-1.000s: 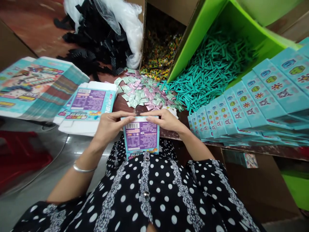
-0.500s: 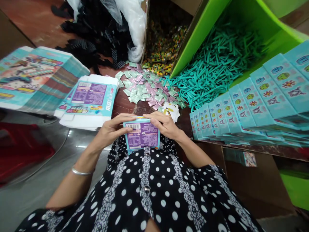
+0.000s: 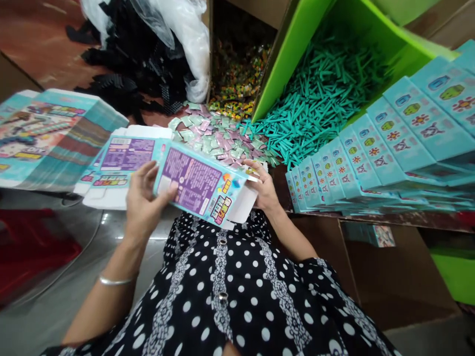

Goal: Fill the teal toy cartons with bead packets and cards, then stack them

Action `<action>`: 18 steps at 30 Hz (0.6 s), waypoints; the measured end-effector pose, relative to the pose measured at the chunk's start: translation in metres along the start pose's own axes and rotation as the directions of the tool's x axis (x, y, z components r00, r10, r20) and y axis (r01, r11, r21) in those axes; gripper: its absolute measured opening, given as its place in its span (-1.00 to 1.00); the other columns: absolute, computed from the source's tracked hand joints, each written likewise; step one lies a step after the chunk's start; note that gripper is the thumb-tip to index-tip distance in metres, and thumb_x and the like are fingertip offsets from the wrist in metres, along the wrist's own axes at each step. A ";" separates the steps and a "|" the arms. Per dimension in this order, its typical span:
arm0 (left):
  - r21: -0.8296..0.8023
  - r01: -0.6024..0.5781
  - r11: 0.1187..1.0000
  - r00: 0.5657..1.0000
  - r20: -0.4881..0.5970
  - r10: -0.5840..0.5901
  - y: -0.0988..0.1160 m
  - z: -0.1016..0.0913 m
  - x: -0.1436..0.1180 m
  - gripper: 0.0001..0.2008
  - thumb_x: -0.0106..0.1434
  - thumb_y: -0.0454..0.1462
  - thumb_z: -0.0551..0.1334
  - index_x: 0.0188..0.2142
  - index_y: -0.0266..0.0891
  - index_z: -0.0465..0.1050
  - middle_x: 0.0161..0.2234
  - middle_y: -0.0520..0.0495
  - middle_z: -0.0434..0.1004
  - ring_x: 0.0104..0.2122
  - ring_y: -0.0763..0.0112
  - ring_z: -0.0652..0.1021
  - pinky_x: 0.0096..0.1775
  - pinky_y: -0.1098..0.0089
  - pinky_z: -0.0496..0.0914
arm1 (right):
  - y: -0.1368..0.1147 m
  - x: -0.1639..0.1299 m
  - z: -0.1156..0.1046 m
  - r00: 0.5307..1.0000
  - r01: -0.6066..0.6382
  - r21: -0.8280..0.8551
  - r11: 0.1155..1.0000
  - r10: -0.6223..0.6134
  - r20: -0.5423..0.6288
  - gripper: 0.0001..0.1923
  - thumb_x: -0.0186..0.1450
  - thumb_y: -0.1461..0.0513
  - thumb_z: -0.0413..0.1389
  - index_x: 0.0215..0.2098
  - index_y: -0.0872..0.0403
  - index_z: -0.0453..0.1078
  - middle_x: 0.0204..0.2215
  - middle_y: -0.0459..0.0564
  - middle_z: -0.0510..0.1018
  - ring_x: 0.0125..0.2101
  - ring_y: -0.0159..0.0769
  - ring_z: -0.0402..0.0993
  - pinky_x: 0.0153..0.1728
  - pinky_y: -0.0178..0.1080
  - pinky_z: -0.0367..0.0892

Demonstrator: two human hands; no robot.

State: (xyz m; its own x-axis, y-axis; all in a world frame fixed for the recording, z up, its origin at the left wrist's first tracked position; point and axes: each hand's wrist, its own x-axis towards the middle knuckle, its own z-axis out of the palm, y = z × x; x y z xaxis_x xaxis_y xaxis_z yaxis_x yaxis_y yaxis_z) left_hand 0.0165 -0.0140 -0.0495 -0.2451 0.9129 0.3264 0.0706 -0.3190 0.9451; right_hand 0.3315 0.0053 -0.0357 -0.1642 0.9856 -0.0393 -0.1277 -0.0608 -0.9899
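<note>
A blue and purple cardboard box (image 3: pixel 195 183) lies tilted across my lap area, its printed panel facing up and its right end open with a white flap showing. My left hand (image 3: pixel 143 200) grips the closed left end, thumb on the purple panel and fingers behind. At the open end, my right hand (image 3: pixel 264 188) has its fingers on the flap edge; part of its grip is hidden behind the box. Just beyond the hands lie many small pale green and pink packets (image 3: pixel 222 136), and a few white slips (image 3: pixel 258 170) partly covered by my right hand.
Flat boxes (image 3: pixel 126 153) and a tall stack of them (image 3: pixel 55 128) lie at left. Teal sticks (image 3: pixel 322 109) spill from a green bin (image 3: pixel 293 54). Filled-looking boxes (image 3: pixel 371 148) stand in a row at right. Black pieces (image 3: pixel 141 64) and a carton of colourful packets (image 3: pixel 237 74) are behind.
The box has turned from upright to lying slantwise, its open end now toward my right hand. My left hand has moved left with its end; my right hand has shifted right to the flap.
</note>
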 end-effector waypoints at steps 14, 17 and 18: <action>0.665 -0.002 0.747 0.791 0.458 -0.406 0.025 0.000 0.011 -0.43 0.16 0.28 0.33 -0.16 -0.11 0.51 -0.32 -0.07 0.64 -0.34 0.04 0.60 -0.24 0.20 0.39 | -0.029 0.011 -0.056 0.992 0.114 -0.923 0.366 -0.084 0.089 -0.37 0.21 0.15 0.57 0.16 0.02 0.46 0.20 0.16 0.60 0.25 0.08 0.49 0.20 0.07 0.49; 0.693 0.049 0.719 0.775 0.428 -0.465 0.024 -0.001 0.013 -0.43 0.12 0.27 0.32 -0.15 -0.12 0.50 -0.32 -0.08 0.62 -0.35 0.06 0.57 -0.25 0.22 0.35 | -0.026 0.008 -0.067 0.994 0.099 -0.989 0.111 0.025 0.103 -0.40 0.24 0.25 0.55 0.17 0.05 0.46 0.20 0.20 0.58 0.23 0.09 0.49 0.13 0.04 0.51; 0.693 0.056 0.719 0.767 0.432 -0.475 0.024 -0.001 0.013 -0.43 0.13 0.26 0.32 -0.16 -0.12 0.50 -0.32 -0.08 0.62 -0.35 0.07 0.57 -0.25 0.22 0.34 | -0.024 0.007 -0.068 0.993 0.111 -0.989 0.097 0.034 0.115 -0.44 0.27 0.27 0.53 0.16 0.05 0.46 0.17 0.18 0.60 0.21 0.07 0.51 0.12 0.02 0.51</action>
State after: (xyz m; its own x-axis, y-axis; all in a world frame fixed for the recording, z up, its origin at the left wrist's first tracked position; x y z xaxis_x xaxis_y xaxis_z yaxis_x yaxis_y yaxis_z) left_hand 0.0139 -0.0098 -0.0223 0.1961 0.9614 -0.1931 0.7070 -0.0021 0.7072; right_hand 0.3997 0.0247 -0.0215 -0.2800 0.9583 -0.0566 0.9367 0.2599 -0.2345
